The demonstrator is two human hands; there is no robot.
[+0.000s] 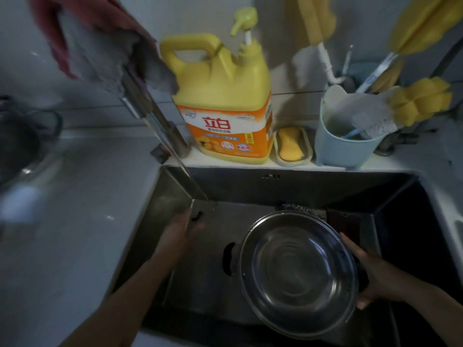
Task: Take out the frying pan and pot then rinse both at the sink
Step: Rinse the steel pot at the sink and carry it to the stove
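A stainless steel pot (298,274) with black side handles sits tilted inside the dark sink (288,189), its open mouth facing up. My right hand (375,274) grips the pot's right handle and rim. My left hand (180,234) is stretched out flat in the left part of the sink, fingers apart, holding nothing, just below the end of the faucet (160,128). The faucet slants down from the upper left. The frying pan is not identifiable in view.
A big yellow dish soap jug (225,103) stands behind the sink, with a soap dish (292,146) and a pale blue tub of brushes (350,144) to its right. A steel scourer (298,207) lies behind the pot. A cloth (100,46) hangs over the faucet. A blurred dark object (20,146) sits on the left counter.
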